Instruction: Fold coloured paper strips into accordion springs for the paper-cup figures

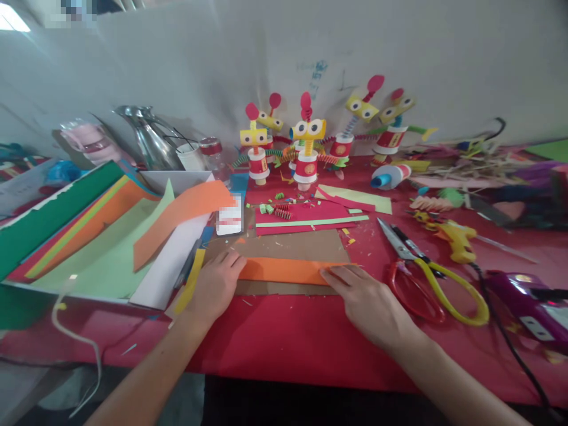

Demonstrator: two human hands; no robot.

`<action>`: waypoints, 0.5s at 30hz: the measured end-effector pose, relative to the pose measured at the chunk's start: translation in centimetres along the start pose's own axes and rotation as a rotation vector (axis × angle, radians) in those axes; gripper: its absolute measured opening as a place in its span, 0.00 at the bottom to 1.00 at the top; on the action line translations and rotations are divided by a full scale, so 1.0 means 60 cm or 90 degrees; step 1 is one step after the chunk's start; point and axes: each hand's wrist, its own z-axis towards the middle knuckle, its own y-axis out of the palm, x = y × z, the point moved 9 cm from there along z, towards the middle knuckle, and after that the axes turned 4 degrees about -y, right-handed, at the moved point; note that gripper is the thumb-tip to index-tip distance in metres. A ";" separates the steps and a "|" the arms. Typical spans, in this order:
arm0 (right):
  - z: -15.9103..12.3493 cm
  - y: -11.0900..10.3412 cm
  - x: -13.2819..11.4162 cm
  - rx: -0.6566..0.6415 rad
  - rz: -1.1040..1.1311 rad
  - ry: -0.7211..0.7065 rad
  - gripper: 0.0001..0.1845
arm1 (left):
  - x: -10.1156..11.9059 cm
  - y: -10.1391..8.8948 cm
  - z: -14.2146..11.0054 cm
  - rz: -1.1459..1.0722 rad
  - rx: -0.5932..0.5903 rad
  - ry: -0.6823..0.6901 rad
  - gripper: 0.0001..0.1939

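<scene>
An orange paper strip point(284, 270), seemingly folded lengthwise, lies across a brown cardboard sheet point(310, 241) in front of me. At its left end my left hand point(220, 284) has its fingers closed over the paper. My right hand point(364, 299) grips the right end, fingertips pressed down on the strip and thumb near its lower edge. Beyond the strip lie red paper pieces point(302, 214) with a thin pale green strip point(306, 222) on top. A yellow strip point(191, 281) rests beside my left wrist.
Left stands a box of coloured sheets point(110, 248); a phone point(229, 214) lies beside it. Right are scissors point(417, 260), a yellow glue gun point(459, 239) with a black cable, and a purple device point(528, 305). Several paper-cup figures point(306, 160) line the wall near a metal jug point(153, 142).
</scene>
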 end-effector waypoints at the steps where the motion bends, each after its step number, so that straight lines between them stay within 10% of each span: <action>1: -0.002 0.000 -0.002 -0.005 -0.005 0.020 0.28 | 0.003 0.000 -0.002 0.006 -0.008 -0.008 0.16; 15: 0.005 0.013 -0.067 0.011 -0.076 0.125 0.29 | 0.080 -0.013 -0.052 -0.016 -0.044 -0.061 0.31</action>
